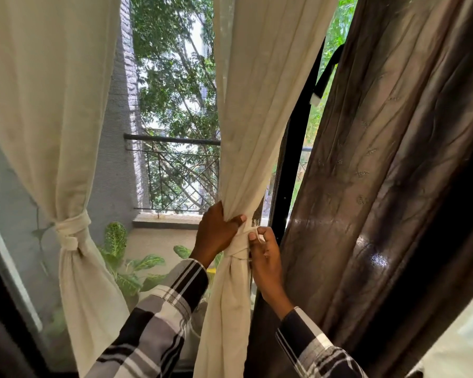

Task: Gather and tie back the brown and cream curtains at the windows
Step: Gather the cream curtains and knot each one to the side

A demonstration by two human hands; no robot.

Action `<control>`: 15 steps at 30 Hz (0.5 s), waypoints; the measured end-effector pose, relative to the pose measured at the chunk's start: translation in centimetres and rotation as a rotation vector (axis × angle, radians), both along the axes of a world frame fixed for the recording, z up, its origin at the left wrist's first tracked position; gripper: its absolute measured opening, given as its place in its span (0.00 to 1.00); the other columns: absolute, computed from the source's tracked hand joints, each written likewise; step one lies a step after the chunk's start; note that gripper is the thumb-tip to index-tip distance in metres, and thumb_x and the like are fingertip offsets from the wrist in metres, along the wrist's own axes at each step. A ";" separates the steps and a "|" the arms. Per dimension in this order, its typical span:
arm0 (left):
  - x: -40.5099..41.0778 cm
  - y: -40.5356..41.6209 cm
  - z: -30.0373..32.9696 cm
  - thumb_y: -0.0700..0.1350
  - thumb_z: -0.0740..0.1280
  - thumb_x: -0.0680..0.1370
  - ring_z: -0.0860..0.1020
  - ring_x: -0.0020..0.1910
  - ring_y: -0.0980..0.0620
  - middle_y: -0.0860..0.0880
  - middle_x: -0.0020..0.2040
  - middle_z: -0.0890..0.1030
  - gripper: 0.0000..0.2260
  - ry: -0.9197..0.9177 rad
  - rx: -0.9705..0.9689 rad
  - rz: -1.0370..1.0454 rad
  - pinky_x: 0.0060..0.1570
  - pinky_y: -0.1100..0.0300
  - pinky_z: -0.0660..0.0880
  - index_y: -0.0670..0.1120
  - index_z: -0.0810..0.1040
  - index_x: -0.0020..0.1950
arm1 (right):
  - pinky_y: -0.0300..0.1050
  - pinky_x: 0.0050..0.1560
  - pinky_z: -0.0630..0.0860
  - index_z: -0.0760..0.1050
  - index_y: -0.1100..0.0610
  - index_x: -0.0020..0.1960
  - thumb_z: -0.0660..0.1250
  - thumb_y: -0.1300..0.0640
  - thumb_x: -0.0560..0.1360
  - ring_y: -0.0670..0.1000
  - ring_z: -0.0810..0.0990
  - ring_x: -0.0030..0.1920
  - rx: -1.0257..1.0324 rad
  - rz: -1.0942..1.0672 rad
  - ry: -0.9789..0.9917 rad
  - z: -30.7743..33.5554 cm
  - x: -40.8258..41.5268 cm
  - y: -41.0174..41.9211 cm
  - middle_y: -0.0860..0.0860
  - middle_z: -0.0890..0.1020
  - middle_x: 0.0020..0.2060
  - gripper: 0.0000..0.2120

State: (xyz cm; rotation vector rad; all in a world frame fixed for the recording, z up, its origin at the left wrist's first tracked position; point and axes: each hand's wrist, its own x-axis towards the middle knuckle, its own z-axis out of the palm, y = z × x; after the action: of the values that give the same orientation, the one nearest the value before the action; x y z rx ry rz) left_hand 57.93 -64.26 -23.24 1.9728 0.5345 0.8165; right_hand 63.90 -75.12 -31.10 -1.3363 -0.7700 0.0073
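2 checked sleeves [159, 323] reach up from the bottom of the view to the middle cream curtain [257, 118]. The left hand [216, 234] grips the gathered cloth, its fingers curled round the bunch from the left and its thumb lying across the front just above the tie band [239, 248]. The right hand [266, 261] is just to the right of the bunch, thumb and forefinger pinching the frayed end of the band, which sticks out between the 2 thumbs; the other fingers are loosely curled below. The band is wrapped round the curtain directly under both sets of fingers, crossing in a knot at the front.

Just right of the right hand's fingers hangs the brown curtain [393, 159], loose and untied, with a dark window frame [290, 173] between it and the cream cloth. Well left of the left hand's fingers, a 2nd cream curtain [47, 105] is already gathered and knotted with its own band [71, 230].

Beyond the fingers, through the glass, are green leafy plants [129, 266], a balcony railing [180, 173] and trees [175, 64].
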 end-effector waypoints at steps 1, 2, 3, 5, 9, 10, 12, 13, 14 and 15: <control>-0.1 -0.1 -0.1 0.48 0.74 0.72 0.81 0.52 0.46 0.45 0.53 0.83 0.18 -0.019 -0.043 -0.005 0.51 0.51 0.78 0.44 0.78 0.59 | 0.53 0.44 0.77 0.73 0.53 0.51 0.60 0.48 0.82 0.55 0.78 0.43 -0.010 0.008 0.016 0.0 0.0 -0.1 0.60 0.79 0.45 0.09; -0.4 -0.2 -0.2 0.47 0.74 0.72 0.81 0.51 0.46 0.45 0.52 0.83 0.16 -0.028 -0.077 -0.019 0.50 0.53 0.78 0.44 0.79 0.58 | 0.48 0.41 0.78 0.72 0.55 0.52 0.60 0.51 0.83 0.53 0.79 0.42 -0.014 0.018 0.055 0.0 0.0 -0.2 0.59 0.80 0.45 0.08; -0.6 -0.2 -0.3 0.46 0.74 0.72 0.81 0.50 0.47 0.45 0.52 0.83 0.16 -0.032 -0.099 -0.038 0.50 0.53 0.78 0.43 0.79 0.58 | 0.46 0.38 0.77 0.70 0.57 0.52 0.60 0.53 0.83 0.52 0.79 0.41 -0.016 0.033 0.117 0.1 0.0 -0.3 0.58 0.81 0.44 0.07; -0.9 -0.1 -0.5 0.47 0.74 0.72 0.81 0.50 0.48 0.46 0.52 0.84 0.16 -0.034 -0.129 -0.078 0.52 0.49 0.78 0.45 0.79 0.58 | 0.44 0.33 0.76 0.68 0.59 0.52 0.61 0.56 0.82 0.53 0.80 0.38 -0.017 0.051 0.234 0.5 0.1 -0.5 0.57 0.82 0.42 0.06; -1.4 -0.6 -0.9 0.52 0.73 0.70 0.82 0.49 0.52 0.50 0.51 0.84 0.15 -0.045 -0.153 -0.122 0.53 0.46 0.78 0.51 0.80 0.55 | 0.45 0.37 0.78 0.70 0.55 0.53 0.61 0.54 0.82 0.52 0.81 0.40 -0.078 -0.014 0.212 0.2 0.6 -0.1 0.57 0.83 0.44 0.04; -1.4 -0.8 -1.0 0.54 0.73 0.68 0.82 0.49 0.53 0.51 0.50 0.84 0.16 -0.049 -0.159 -0.128 0.52 0.45 0.79 0.51 0.80 0.54 | 0.47 0.41 0.79 0.71 0.52 0.53 0.60 0.53 0.83 0.52 0.81 0.43 -0.099 -0.057 0.152 0.0 0.6 0.2 0.56 0.82 0.46 0.04; -1.1 -0.8 -1.4 0.59 0.72 0.65 0.83 0.49 0.53 0.52 0.50 0.85 0.22 -0.057 -0.177 -0.155 0.52 0.44 0.79 0.50 0.81 0.56 | 0.48 0.49 0.78 0.71 0.49 0.55 0.55 0.52 0.84 0.46 0.80 0.47 -0.139 -0.134 0.036 -0.5 0.4 0.6 0.49 0.81 0.47 0.06; -0.8 -0.7 -1.4 0.61 0.72 0.64 0.83 0.49 0.53 0.52 0.50 0.84 0.25 -0.061 -0.181 -0.168 0.53 0.45 0.79 0.50 0.80 0.57 | 0.47 0.50 0.77 0.71 0.49 0.56 0.54 0.52 0.84 0.42 0.79 0.47 -0.135 -0.157 0.007 -0.5 0.4 0.8 0.46 0.80 0.46 0.07; -0.8 -0.9 -1.9 0.62 0.72 0.63 0.82 0.50 0.54 0.53 0.51 0.84 0.28 -0.057 -0.182 -0.168 0.53 0.45 0.79 0.50 0.80 0.59 | 0.46 0.51 0.76 0.71 0.49 0.56 0.53 0.51 0.85 0.40 0.79 0.47 -0.132 -0.187 -0.015 -0.7 0.0 0.6 0.44 0.80 0.47 0.08; -1.0 -0.5 -1.1 0.63 0.72 0.63 0.82 0.50 0.55 0.53 0.52 0.84 0.29 -0.066 -0.165 -0.175 0.53 0.47 0.79 0.51 0.79 0.60 | 0.47 0.52 0.77 0.70 0.47 0.57 0.52 0.48 0.84 0.39 0.79 0.48 -0.110 -0.220 -0.050 0.6 -0.1 0.8 0.43 0.80 0.48 0.09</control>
State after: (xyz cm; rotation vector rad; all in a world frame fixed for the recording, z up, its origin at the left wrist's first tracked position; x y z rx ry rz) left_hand 56.98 -64.80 -24.35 1.8063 0.3728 0.7024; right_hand 63.80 -74.32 -30.55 -1.5247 -0.6686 -0.1610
